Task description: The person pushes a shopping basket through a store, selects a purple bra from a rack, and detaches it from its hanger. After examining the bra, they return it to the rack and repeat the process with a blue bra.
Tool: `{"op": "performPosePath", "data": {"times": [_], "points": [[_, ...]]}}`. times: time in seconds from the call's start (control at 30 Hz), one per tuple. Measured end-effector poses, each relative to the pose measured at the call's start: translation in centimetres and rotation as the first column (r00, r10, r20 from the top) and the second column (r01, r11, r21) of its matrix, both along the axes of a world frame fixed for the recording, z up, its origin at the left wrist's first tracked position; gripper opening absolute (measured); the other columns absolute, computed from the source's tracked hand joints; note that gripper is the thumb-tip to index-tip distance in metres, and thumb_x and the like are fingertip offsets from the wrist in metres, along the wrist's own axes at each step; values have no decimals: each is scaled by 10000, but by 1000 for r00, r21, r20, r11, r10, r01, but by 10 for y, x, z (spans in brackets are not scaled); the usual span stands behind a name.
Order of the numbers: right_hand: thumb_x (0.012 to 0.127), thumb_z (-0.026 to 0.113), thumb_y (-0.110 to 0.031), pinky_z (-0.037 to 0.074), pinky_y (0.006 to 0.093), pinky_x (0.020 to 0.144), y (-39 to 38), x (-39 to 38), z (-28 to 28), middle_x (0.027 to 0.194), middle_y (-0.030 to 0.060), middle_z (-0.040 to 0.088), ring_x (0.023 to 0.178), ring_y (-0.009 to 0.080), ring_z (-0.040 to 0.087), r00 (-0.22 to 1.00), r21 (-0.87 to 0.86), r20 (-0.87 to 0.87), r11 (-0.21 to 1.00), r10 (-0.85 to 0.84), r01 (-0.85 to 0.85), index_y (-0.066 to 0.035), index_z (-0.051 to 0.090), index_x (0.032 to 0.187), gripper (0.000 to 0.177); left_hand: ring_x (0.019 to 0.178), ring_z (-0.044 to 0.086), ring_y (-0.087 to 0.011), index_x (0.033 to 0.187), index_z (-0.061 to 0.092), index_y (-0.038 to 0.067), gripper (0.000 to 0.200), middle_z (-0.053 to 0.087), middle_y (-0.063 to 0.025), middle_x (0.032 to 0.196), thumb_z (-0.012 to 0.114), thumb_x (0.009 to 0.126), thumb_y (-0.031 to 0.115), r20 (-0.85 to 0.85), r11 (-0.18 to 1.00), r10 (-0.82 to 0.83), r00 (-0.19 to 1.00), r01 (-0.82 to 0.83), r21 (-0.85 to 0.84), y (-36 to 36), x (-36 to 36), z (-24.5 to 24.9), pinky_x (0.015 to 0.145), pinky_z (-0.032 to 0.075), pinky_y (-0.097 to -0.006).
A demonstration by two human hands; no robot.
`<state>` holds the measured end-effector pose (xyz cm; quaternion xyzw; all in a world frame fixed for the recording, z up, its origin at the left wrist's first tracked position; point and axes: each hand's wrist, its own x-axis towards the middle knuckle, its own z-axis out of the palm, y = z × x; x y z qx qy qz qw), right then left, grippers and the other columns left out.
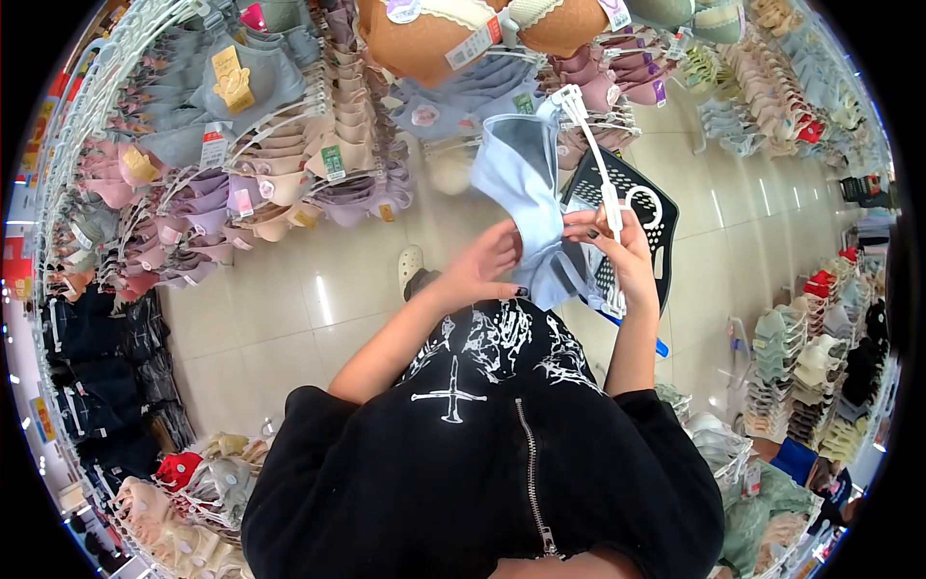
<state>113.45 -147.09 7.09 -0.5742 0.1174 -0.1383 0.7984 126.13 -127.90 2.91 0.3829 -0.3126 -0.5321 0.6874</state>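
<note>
A light blue bra [540, 179] hangs sideways from a white plastic hanger [603, 169] in front of my body. My right hand [632, 256] is closed around the middle of the hanger, with its fingertips pinched against the bra's centre. On the other side, my left hand [487, 265] grips the bra's edge, its fingers curled at the fabric and the thumb lower down; it is slightly blurred. Just behind the right hand is a black perforated basket [651, 193] with a blue handle [662, 347]. Part of the basket is hidden by the hand and bra.
Racks of hanging bras [289, 159] fill the left and front. Large orange bras [424, 39] hang at the top centre. More bras [786, 357] hang on the right, and dark garments [92, 376] on the left. The tiled floor [299, 309] runs between the racks.
</note>
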Motion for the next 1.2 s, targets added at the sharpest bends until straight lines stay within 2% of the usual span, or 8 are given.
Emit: {"op": "performPosePath", "data": {"times": [0.23, 0.33, 0.4, 0.47, 0.63, 0.83, 1.03, 1.2], "points": [[722, 470, 7, 418, 418, 819, 1, -12, 24, 995, 261, 548, 921, 337, 565, 975, -2, 156, 987, 157, -159, -28, 393, 935, 228, 1206, 366, -195, 1298, 266, 22, 633, 381, -105, 1296, 611, 776, 116, -371, 986, -26, 928, 85, 144, 0, 7, -27, 1007, 277, -330], [701, 461, 11, 423, 424, 810, 1, -18, 31, 941, 261, 563, 886, 336, 576, 965, -17, 202, 986, 169, -169, -19, 391, 931, 242, 1193, 382, -189, 1287, 288, 21, 578, 393, -99, 1290, 572, 787, 71, -624, 995, 18, 782, 46, 87, -7, 15, -42, 1005, 289, -331], [703, 472, 0, 421, 410, 819, -4, -24, 34, 894, 245, 578, 886, 321, 578, 959, -88, 200, 979, 198, -184, -19, 395, 931, 241, 1185, 393, -194, 1293, 288, 39, 558, 400, -100, 1283, 562, 815, 127, -184, 988, 20, 983, 9, 156, -11, 24, -24, 1001, 299, -339], [711, 497, -24, 419, 403, 827, -4, -27, 38, 873, 239, 586, 876, 311, 582, 957, -95, 193, 975, 217, -202, -2, 422, 942, 244, 1173, 407, -205, 1298, 289, 64, 549, 421, -103, 1261, 547, 835, 210, 29, 984, 89, 996, -92, 151, -16, 33, -10, 991, 313, -352], [710, 515, -21, 432, 449, 812, -3, -35, 37, 852, 257, 582, 840, 332, 585, 952, -40, 232, 979, 202, -198, 29, 438, 950, 257, 1131, 439, -254, 1307, 281, 102, 610, 497, -121, 1173, 470, 843, 450, -424, 952, 204, 882, -280, -125, -19, 60, -24, 960, 339, -402], [699, 508, -16, 431, 428, 812, -3, -39, 33, 837, 259, 581, 844, 324, 579, 972, -53, 198, 992, 125, -116, 23, 430, 953, 268, 1105, 452, -276, 1171, 444, 72, 454, 524, -120, 1125, 496, 842, 380, -396, 933, 246, 884, -327, -151, -9, 82, -20, 941, 337, -433], [698, 503, -10, 420, 376, 812, -2, -40, 26, 867, 226, 583, 854, 280, 564, 988, 21, 124, 995, -96, 94, 7, 451, 966, 273, 928, 542, -235, 945, 562, 73, 219, 609, -72, 852, 460, 888, 257, -580, 911, 217, 785, -376, -169, 2, 86, -14, 930, 347, -381], [701, 499, -8, 419, 366, 822, -4, -36, 20, 871, 203, 593, 862, 259, 564, 989, -26, 119, 995, -91, 95, 22, 474, 978, 280, 788, 549, -170, 929, 553, 89, 157, 579, -27, 736, 451, 897, 205, -528, 852, 444, 724, -524, -2, 8, 82, -1, 785, 404, -324]]}}
